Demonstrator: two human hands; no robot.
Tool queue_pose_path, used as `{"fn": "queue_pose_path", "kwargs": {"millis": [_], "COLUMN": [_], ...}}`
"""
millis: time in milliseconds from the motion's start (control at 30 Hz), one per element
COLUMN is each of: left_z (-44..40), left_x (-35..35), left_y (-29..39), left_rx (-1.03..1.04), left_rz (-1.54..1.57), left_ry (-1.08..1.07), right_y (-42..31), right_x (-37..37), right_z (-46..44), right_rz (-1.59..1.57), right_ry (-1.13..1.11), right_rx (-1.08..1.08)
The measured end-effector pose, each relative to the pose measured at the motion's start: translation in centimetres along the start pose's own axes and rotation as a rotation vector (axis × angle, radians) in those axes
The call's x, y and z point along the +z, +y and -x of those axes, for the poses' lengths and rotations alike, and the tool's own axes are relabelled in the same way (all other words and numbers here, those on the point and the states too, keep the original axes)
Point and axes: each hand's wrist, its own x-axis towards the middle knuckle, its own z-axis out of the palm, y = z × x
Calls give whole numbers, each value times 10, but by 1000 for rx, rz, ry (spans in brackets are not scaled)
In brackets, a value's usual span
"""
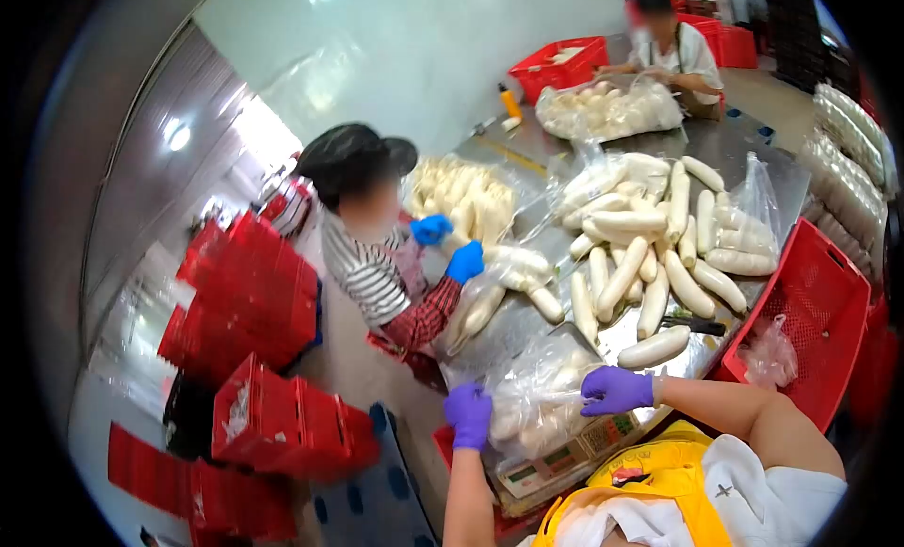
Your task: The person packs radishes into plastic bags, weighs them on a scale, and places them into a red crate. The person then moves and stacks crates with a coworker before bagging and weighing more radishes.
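A clear plastic bag [539, 403] of white radishes rests on a weighing scale [556, 460] right in front of me. My left hand [468, 416], in a purple glove, is closed on the bag's left edge. On the other side, my right hand [616, 391], gloved alike, has its fingers curled in on the bag's right edge. Just beyond my right hand lies a single white radish [654, 346]. Past it is a large pile of loose white radishes [631, 265] on the metal table [508, 332]. A dark-handled tool [695, 325] lies among the nearest ones.
Across on the left, a co-worker in blue gloves [465, 262] handles bagged radishes. Another person [692, 62] stands at the far end by a full bag [610, 110]. A red crate [810, 307] stands at my right; stacked red crates [250, 293] fill the left floor.
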Motion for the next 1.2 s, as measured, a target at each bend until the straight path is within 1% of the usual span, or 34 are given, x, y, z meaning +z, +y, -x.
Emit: {"fn": "queue_pose_path", "kwargs": {"millis": [33, 67, 100, 167, 233, 267, 300, 333, 367, 400, 433, 467, 500, 533, 567, 600, 633, 667, 700, 733, 767, 800, 833, 867, 900, 967, 1000, 1033, 1100, 1133, 1167, 1200], "left_z": [7, 16, 14, 23, 24, 17, 15, 7, 12, 16, 19, 21, 23, 23, 23, 20, 19, 16, 14, 13, 13, 7, 1, 3, 8, 13, 11, 8, 4, -1, -8, -11], "left_x": [-23, -52, -72, -107, -77, -99, -124, -109, -105, -103, -100, -98, -98, -97, -96, -98, -99, -100, -101, -101, -100, -87, -75, -74, -70, -82, -74, -65, -75, -61, -38, -24], "left_y": [12, 31, 38, 78, 71, 98, 121, 118, 124, 130, 136, 140, 143, 146, 146, 150, 150, 153, 153, 152, 152, 131, 110, 116, 117, 122, 114, 106, 116, 104, 84, 69], "left_rx": [-1, -97, -235, -240, 294, -38, -424, -690, -684, -606, -535, -478, -434, -398, -371, -353, -330, -308, -281, -241, -193, -92, 11, 47, 78, 27, -38, -95, -27, 31, 92, 98], "left_rz": [88, 289, 621, 1020, 1467, 1788, 2057, 2162, 2081, 1992, 1926, 1877, 1834, 1797, 1770, 1745, 1728, 1711, 1692, 1661, 1617, 1480, 1344, 1303, 1388, 1198, 1078, 955, 716, 588, 460, 454], "left_ry": [20, -50, -268, -392, -362, -497, -618, -307, -299, -358, -396, -426, -440, -449, -448, -434, -417, -400, -383, -378, -364, -407, -436, -508, -520, -538, -449, -359, -137, 31, 198, 200], "right_y": [2, 18, 37, 35, 40, 42, 42, 43, 38, 25, 12, -14, -37, -70, -61, -76, -59, -75, -75, -58, -59, -53, -40, -53, -69, -81, -69, -54, -48, -35, -28, -26], "right_x": [-3, 4, 10, 14, 18, 15, 15, 17, 31, 40, 53, 59, 61, 41, 53, 45, 55, 28, 9, 4, 5, -1, 8, 10, 5, -4, 3, 15, 13, 18, 35, 59], "right_z": [-1, -7, -14, -25, -30, -18, -8, -1, 6, 12, 14, 13, 10, 3, -17, -23, -46, -49, -60, -76, -86, -89, -100, -101, -96, -91, -94, -95, -79, -69, -50, -40], "right_rz": [2, 32, 70, 11, 113, 129, 44, -41, -114, -103, -21, -9, -60, -349, -436, -459, -493, -570, -361, -365, -795, -469, -475, -567, -655, -711, -770, -603, -903, -704, -490, -567], "right_ry": [52, 48, 58, 151, 271, 311, 314, 304, 362, 256, 295, 305, 265, 99, 134, 279, 416, 328, 428, 364, 488, 514, 475, 423, 375, 262, 293, 551, 503, 383, 342, 305], "right_rx": [30, -28, -72, -92, -284, -249, -240, -242, -208, -146, -283, -269, -59, 147, 27, -80, -281, -139, -199, -68, -86, -43, -98, -120, -136, -15, 139, 15, 216, 248, 15, 98]}}
